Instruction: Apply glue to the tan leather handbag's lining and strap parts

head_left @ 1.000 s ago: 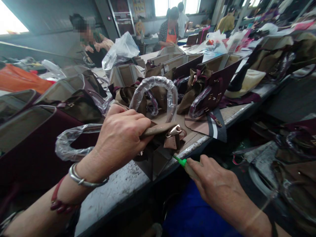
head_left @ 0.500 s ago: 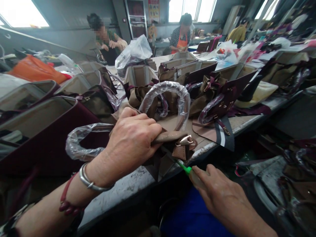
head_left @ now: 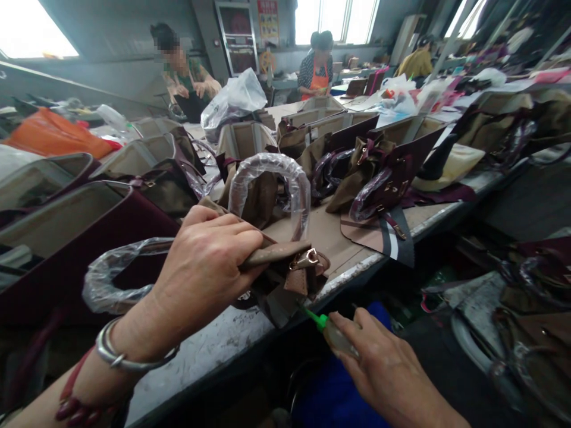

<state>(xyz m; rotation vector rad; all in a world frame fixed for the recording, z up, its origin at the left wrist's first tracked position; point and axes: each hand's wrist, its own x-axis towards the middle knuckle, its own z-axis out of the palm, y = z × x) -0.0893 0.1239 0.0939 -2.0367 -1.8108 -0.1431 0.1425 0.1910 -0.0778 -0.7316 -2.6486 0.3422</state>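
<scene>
Near frame centre, clamps tan strap (head_left: 276, 254) in closed left hand (head_left: 203, 270), above workbench edge (head_left: 209, 351). Lower right, grips green-tipped bottle (head_left: 332, 334) in right hand (head_left: 388, 371), nozzle just below strap's clasp end. Behind, plastic-wrapped handle (head_left: 267, 169), upright.

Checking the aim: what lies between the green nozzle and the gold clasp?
A brown leather tab hanging under the clasp, just above the nozzle, in the head view.

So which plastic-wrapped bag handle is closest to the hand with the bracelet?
The low handle looping sideways from the left hand, in front of the dark red bag. The other wrapped handles sit farther back on the table.
</scene>
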